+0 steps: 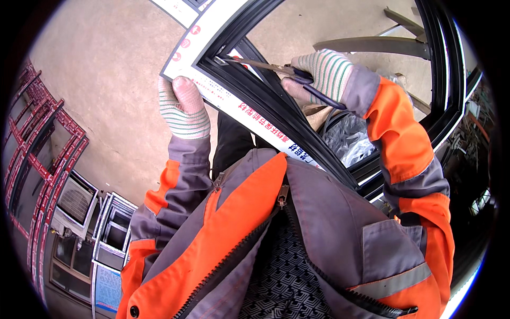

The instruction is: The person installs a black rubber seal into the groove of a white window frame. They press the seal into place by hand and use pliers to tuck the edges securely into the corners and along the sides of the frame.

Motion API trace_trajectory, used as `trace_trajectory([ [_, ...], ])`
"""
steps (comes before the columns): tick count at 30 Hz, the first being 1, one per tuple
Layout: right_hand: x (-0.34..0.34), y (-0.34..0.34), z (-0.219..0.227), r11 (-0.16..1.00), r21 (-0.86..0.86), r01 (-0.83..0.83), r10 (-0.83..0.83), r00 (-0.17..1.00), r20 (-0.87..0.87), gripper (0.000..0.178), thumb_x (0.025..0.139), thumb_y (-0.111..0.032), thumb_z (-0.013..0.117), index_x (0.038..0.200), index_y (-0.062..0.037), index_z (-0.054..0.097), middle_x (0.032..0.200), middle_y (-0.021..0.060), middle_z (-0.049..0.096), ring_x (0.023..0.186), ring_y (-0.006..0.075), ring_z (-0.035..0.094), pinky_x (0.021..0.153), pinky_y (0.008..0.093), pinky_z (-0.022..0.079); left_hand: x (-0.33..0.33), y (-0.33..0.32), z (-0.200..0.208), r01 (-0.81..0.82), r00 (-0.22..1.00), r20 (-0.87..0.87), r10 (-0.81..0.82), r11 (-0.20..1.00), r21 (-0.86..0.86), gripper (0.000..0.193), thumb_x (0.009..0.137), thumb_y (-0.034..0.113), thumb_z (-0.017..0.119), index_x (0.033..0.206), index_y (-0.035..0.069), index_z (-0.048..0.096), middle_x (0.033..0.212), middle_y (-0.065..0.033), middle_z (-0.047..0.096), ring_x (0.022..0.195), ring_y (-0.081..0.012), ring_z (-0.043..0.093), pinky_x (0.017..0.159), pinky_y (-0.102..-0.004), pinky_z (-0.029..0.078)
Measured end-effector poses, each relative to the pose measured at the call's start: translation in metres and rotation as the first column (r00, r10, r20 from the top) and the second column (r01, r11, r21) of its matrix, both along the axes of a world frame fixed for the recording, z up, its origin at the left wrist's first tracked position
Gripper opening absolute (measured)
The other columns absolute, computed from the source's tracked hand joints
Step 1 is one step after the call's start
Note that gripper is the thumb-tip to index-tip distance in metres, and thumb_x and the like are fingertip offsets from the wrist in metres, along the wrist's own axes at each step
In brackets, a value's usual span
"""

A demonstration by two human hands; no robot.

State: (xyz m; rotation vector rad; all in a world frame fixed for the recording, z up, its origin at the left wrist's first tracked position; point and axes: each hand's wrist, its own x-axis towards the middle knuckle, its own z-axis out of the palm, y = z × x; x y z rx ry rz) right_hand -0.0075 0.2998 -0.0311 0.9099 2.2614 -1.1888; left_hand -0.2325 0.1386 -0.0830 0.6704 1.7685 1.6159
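Observation:
A window frame (212, 91) with white printed film on its outer faces and black inner profiles lies slanted across the space before me. My left hand (184, 109), in a white-and-green striped knit glove, is closed at the frame's near left corner, thumb against its edge. In the same kind of glove, my right hand (325, 74) reaches over the frame's opening and grips a pair of scissors (265, 66) by its dark handles. The scissor tips rest at the inner corner of the black profile, by a small pale metallic piece (219, 61). Some right fingers are hidden.
Clear plastic wrap (348, 141) lies below the frame's opening. Dark curved strips (377, 47) are on the floor beyond. To the left stand red-wrapped frames (48, 175) and smaller window frames (112, 228). Clutter (467, 133) lies at the right.

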Motion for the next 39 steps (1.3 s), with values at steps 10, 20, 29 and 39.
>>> trace_trajectory([
  [10, -0.016, 0.016, 0.01, 0.998, 0.014, -0.064, 0.063, 0.997, 0.042, 0.043, 0.088, -0.046, 0.068, 0.096, -0.0038, 0.073, 0.074, 0.0177, 0.068, 0.069, 0.0355, 0.068, 0.065, 0.0411, 0.054, 0.001, 0.005, -0.004, -0.007, 0.999, 0.034, 0.005, 0.999, 0.044, 0.054, 0.1, 0.04, 0.058, 0.131, -0.004, 0.054, 0.116, -0.0108, 0.064, 0.104, -0.0161, 0.06, 0.093, -0.0302, 0.048],
  [20, -0.021, 0.024, 0.031, 0.997, -0.06, -0.046, 0.045, 0.999, -0.014, 0.035, 0.082, -0.039, 0.075, 0.087, -0.0045, 0.076, 0.072, 0.0172, 0.07, 0.067, 0.0305, 0.07, 0.066, 0.0373, 0.056, -0.002, 0.0, -0.023, -0.071, 0.995, 0.075, 0.066, 0.995, 0.069, 0.057, 0.096, 0.045, 0.064, 0.125, -0.003, 0.057, 0.115, -0.0114, 0.066, 0.105, -0.0174, 0.063, 0.093, -0.0316, 0.05],
  [29, -0.023, 0.03, 0.004, 0.976, -0.208, -0.072, 0.074, 0.997, 0.0, 0.044, 0.086, -0.046, 0.071, 0.089, -0.0019, 0.075, 0.067, 0.0153, 0.066, 0.062, 0.023, 0.064, 0.061, 0.0354, 0.052, -0.003, -0.007, -0.024, -0.123, 0.99, 0.082, 0.118, 0.99, 0.061, 0.046, 0.096, 0.032, 0.064, 0.125, -0.003, 0.057, 0.116, -0.0118, 0.065, 0.105, -0.0179, 0.063, 0.093, -0.0314, 0.05],
  [39, -0.021, 0.028, 0.015, 0.991, -0.123, -0.043, 0.052, 0.996, 0.073, 0.059, 0.086, -0.062, 0.066, 0.088, -0.0038, 0.077, 0.067, 0.0159, 0.067, 0.062, 0.0288, 0.066, 0.062, 0.038, 0.053, -0.004, -0.005, -0.032, -0.082, 0.994, 0.072, 0.076, 0.994, 0.072, 0.054, 0.098, 0.039, 0.063, 0.13, -0.003, 0.055, 0.118, -0.0128, 0.065, 0.108, -0.0188, 0.062, 0.096, -0.0322, 0.048],
])
